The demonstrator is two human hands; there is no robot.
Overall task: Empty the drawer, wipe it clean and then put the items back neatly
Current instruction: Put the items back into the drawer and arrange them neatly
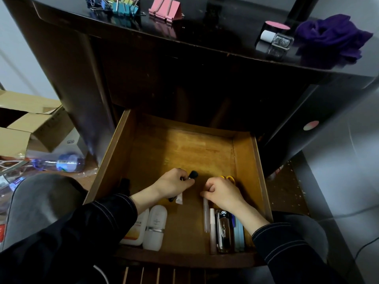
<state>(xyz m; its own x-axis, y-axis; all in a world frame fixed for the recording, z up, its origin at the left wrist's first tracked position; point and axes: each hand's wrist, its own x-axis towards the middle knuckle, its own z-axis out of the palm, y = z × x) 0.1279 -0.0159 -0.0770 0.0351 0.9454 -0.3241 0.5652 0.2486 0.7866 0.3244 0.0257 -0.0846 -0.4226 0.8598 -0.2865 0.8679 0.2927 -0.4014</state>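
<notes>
Gripping a dark brush (193, 174) near the middle of the open drawer (123, 144), left hand (174, 184) fingers curled round it. Pinching a clear pen (206, 216) at 5 o'clock, right hand (222, 193) fingers bent, scissors (229, 178) just beyond. Cloth (332, 37) on bench (205, 27) at 1 o'clock.

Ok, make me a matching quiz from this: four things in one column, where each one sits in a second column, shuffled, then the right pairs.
Things
1. purple cloth
2. pink binder clip
3. yellow-handled scissors
4. white bottle with a silver band

Places
A. in the drawer, front left
B. on the cabinet top, right end
C. in the drawer, just beyond the right hand
D. on the cabinet top, beside the blue binder clips

Pairs: 1-B, 2-D, 3-C, 4-A
</notes>
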